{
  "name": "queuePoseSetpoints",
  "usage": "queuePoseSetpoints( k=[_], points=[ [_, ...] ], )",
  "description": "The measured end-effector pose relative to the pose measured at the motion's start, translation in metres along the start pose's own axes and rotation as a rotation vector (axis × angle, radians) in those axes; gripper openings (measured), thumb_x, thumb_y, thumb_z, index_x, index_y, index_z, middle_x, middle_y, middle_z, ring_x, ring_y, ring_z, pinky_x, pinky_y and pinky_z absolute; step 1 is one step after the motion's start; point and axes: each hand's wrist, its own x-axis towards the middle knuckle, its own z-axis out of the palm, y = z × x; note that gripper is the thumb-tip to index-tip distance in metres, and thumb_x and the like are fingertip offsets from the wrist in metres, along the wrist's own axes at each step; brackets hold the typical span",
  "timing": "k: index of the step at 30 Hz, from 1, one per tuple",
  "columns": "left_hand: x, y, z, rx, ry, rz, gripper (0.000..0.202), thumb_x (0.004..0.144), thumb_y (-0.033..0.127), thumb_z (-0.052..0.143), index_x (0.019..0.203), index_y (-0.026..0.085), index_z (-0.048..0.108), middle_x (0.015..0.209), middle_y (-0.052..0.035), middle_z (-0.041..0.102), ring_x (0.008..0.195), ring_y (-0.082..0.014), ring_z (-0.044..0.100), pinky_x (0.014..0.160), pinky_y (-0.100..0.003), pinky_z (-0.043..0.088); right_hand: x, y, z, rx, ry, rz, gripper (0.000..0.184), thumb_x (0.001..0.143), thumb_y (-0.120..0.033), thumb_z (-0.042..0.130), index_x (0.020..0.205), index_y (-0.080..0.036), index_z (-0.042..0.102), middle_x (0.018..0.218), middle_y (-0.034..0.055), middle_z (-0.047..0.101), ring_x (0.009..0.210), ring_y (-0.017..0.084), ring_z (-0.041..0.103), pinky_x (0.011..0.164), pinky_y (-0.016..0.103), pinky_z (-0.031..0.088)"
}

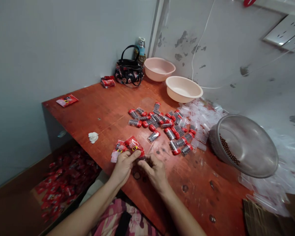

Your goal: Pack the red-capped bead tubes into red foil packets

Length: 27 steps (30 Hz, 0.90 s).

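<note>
My left hand (124, 165) grips a red printed foil packet (134, 146) at the table's near edge, with a few similar packets (116, 152) bunched behind it. My right hand (154, 172) sits just to the right, its fingertips bunched near the packet's lower corner. Whatever lies between those fingers is hidden. Beyond both hands, several clear vials with red caps (162, 126) lie scattered on the reddish wooden table (88, 111), filled with dark pellets. The nearest vial (153, 136) lies a short way from my right hand.
A tilted steel bowl (243, 146) holding dark beads stands at the right, beside a heap of clear plastic bags (199, 118). Two pink basins (183, 89), a handbag (129, 70) and a bottle (141, 47) stand by the wall. A cardboard box (64, 186) of red packets sits lower left.
</note>
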Motion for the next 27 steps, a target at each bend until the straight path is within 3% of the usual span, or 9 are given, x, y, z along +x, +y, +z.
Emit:
queuePoseSetpoints(
  k=[2, 5, 7, 11, 14, 17, 22, 24, 27],
  points=[
    [0.001, 0.004, -0.002, 0.066, -0.058, -0.031, 0.016, 0.065, 0.026, 0.067, 0.064, 0.011, 0.065, 0.061, -0.0047, 0.066, 0.055, -0.0148, 0.059, 0.059, -0.028, 0.046, 0.0, 0.001, -0.001, 0.057, -0.036, 0.042, 0.018, 0.073, -0.035, 0.061, 0.074, -0.017, 0.06, 0.06, -0.0012, 0.059, 0.05, 0.01, 0.051, 0.047, 0.021, 0.04],
    [0.002, 0.012, -0.008, 0.183, -0.207, -0.115, 0.018, 0.068, 0.029, 0.064, 0.066, 0.011, 0.066, 0.057, -0.0058, 0.065, 0.051, -0.0174, 0.059, 0.055, -0.03, 0.046, 0.001, 0.004, -0.002, 0.266, -0.165, 0.218, 0.022, 0.073, -0.038, 0.06, 0.075, -0.017, 0.056, 0.051, -0.0029, 0.057, 0.038, 0.009, 0.048, 0.036, 0.019, 0.037],
    [0.003, 0.014, -0.012, 0.23, -0.251, -0.144, 0.02, 0.07, 0.03, 0.062, 0.066, 0.011, 0.066, 0.056, -0.0067, 0.065, 0.051, -0.0188, 0.06, 0.052, -0.03, 0.046, 0.001, 0.006, -0.001, 0.333, -0.171, 0.268, 0.023, 0.073, -0.039, 0.06, 0.076, -0.016, 0.055, 0.049, -0.0036, 0.056, 0.034, 0.009, 0.046, 0.032, 0.018, 0.034],
    [0.001, 0.006, -0.014, 0.264, -0.134, -0.091, 0.018, 0.068, 0.03, 0.064, 0.064, 0.012, 0.064, 0.056, -0.0046, 0.065, 0.047, -0.0161, 0.058, 0.046, -0.026, 0.044, -0.002, 0.006, 0.004, 0.158, 0.006, 0.089, 0.018, 0.072, -0.034, 0.063, 0.077, -0.017, 0.06, 0.061, -0.0013, 0.059, 0.051, 0.01, 0.052, 0.047, 0.02, 0.041],
    [-0.004, 0.0, -0.012, 0.214, -0.084, -0.076, 0.019, 0.069, 0.032, 0.062, 0.067, 0.013, 0.062, 0.055, -0.0034, 0.064, 0.046, -0.0165, 0.057, 0.044, -0.027, 0.044, -0.003, 0.006, 0.005, 0.161, -0.042, 0.117, 0.019, 0.074, -0.035, 0.061, 0.078, -0.017, 0.06, 0.058, -0.0022, 0.058, 0.047, 0.009, 0.05, 0.044, 0.019, 0.04],
    [-0.007, 0.004, -0.01, 0.146, -0.14, -0.096, 0.02, 0.072, 0.033, 0.059, 0.069, 0.013, 0.062, 0.054, -0.0034, 0.063, 0.046, -0.0166, 0.057, 0.045, -0.028, 0.044, 0.0, 0.006, 0.003, 0.226, -0.119, 0.185, 0.021, 0.074, -0.038, 0.06, 0.076, -0.017, 0.058, 0.051, -0.0042, 0.055, 0.038, 0.008, 0.046, 0.037, 0.018, 0.036],
    [-0.006, 0.018, -0.014, 0.184, -0.31, -0.176, 0.019, 0.07, 0.029, 0.061, 0.073, 0.011, 0.066, 0.062, -0.0083, 0.066, 0.055, -0.019, 0.06, 0.052, -0.029, 0.046, 0.005, 0.003, -0.004, 0.245, -0.229, 0.143, 0.02, 0.07, -0.035, 0.065, 0.075, -0.017, 0.059, 0.053, -0.0036, 0.057, 0.039, 0.008, 0.047, 0.037, 0.017, 0.037],
    [-0.006, 0.018, -0.014, 0.185, -0.312, -0.171, 0.019, 0.071, 0.03, 0.061, 0.071, 0.011, 0.066, 0.062, -0.0082, 0.066, 0.057, -0.0195, 0.06, 0.053, -0.03, 0.046, 0.006, 0.001, -0.002, 0.293, -0.181, 0.173, 0.02, 0.07, -0.036, 0.065, 0.074, -0.017, 0.059, 0.051, -0.0038, 0.057, 0.037, 0.007, 0.046, 0.035, 0.017, 0.036],
    [-0.007, 0.011, -0.008, 0.102, -0.204, -0.112, 0.023, 0.074, 0.034, 0.057, 0.07, 0.012, 0.064, 0.058, -0.0051, 0.063, 0.05, -0.0162, 0.057, 0.051, -0.029, 0.044, 0.004, 0.001, 0.006, 0.322, -0.065, 0.202, 0.021, 0.072, -0.037, 0.062, 0.078, -0.017, 0.059, 0.053, -0.0033, 0.058, 0.038, 0.008, 0.047, 0.035, 0.018, 0.036]
  ],
)
